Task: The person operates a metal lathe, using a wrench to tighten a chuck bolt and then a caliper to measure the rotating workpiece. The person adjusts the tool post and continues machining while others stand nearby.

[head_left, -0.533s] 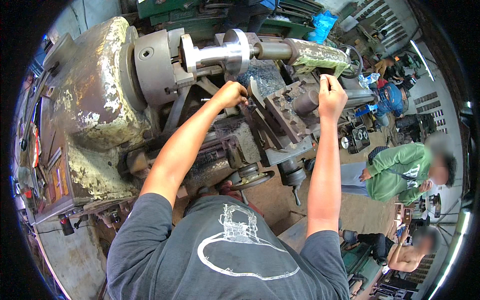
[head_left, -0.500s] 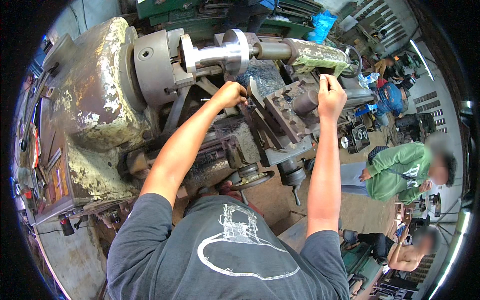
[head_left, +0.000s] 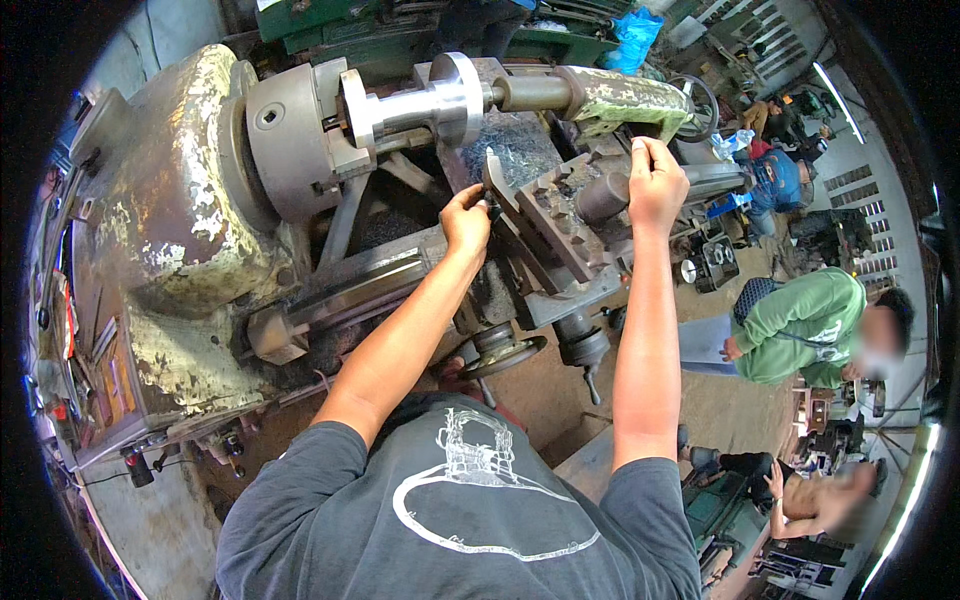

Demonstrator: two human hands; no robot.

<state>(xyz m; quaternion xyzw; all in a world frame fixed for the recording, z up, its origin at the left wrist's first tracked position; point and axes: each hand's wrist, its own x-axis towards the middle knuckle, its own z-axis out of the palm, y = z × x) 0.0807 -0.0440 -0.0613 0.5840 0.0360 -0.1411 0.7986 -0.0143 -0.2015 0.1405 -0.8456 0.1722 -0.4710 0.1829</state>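
A shiny turned metal shaft with a wide flange (head_left: 455,100) sits between the lathe's grey chuck (head_left: 290,140) and the tailstock (head_left: 630,98). My left hand (head_left: 465,225) is below the flange, fingers curled in beside the slim cutting tool bar (head_left: 512,215). A small dark thing shows at its fingertips; what it is I cannot make out. To the right, my right hand (head_left: 657,190) is closed with thumb and index finger raised in a pinch, just below the tailstock. Whatever it holds is hidden. Between the hands is the tool post (head_left: 562,225) with its round knob (head_left: 604,198).
The worn headstock (head_left: 180,190) fills the left. A handwheel (head_left: 500,352) and a crank handle (head_left: 585,350) stick out near my body. A person in green (head_left: 800,325) stands at the right; another person (head_left: 810,500) sits lower down. Chips lie on the lathe bed.
My left hand has turned and moved down, its forearm swinging right; the thin rod seen by it no longer shows. My right hand stays closed in nearly the same place. The view has shifted slightly.
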